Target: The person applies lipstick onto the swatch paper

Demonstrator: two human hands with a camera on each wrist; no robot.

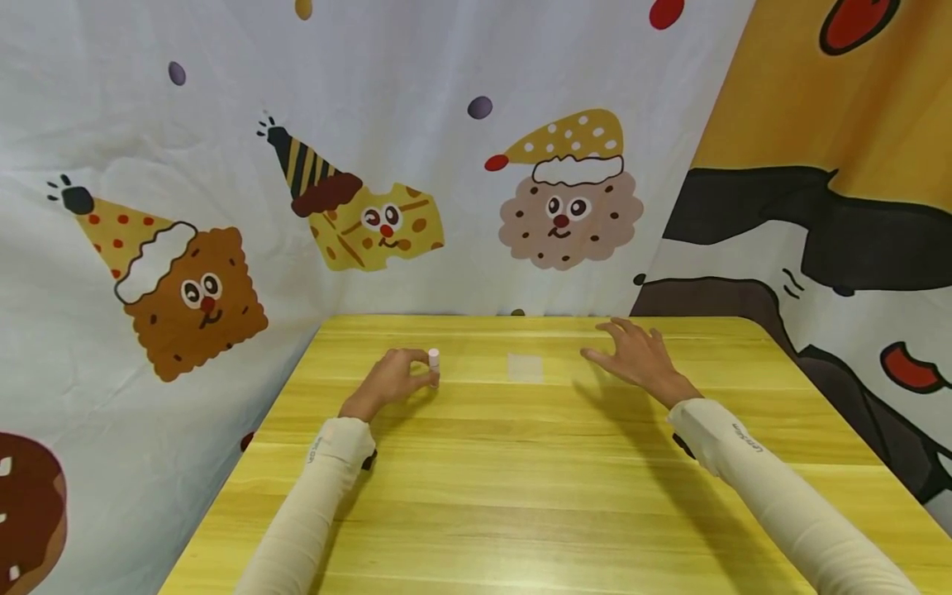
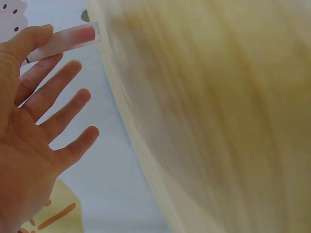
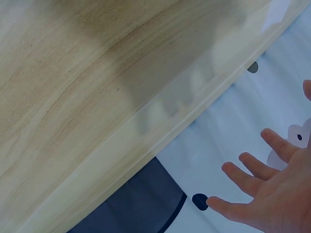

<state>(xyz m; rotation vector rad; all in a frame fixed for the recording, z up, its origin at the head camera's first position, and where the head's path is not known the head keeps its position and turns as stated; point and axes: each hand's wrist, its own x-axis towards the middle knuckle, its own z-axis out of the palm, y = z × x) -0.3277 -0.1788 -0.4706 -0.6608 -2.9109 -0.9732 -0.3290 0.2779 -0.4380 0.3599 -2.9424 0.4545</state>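
Between thumb and index finger, my left hand [image 1: 390,378] pinches a small lip gloss tube [image 1: 435,359], which stands upright just over or on the table; whether its base touches cannot be told. In the left wrist view the tube [image 2: 73,40] has a clear end with pinkish red inside, and the other fingers of the left hand [image 2: 36,121] spread away from it. My right hand [image 1: 635,355] hovers above the table's far right part, fingers spread and holding nothing. The right wrist view shows that hand [image 3: 274,187] with its fingers apart.
A pale, see-through square [image 1: 525,368] lies flat on the wooden table [image 1: 521,479] between the hands. Behind the table's far edge hangs a white curtain [image 1: 454,289] printed with cartoon biscuits and cheese.
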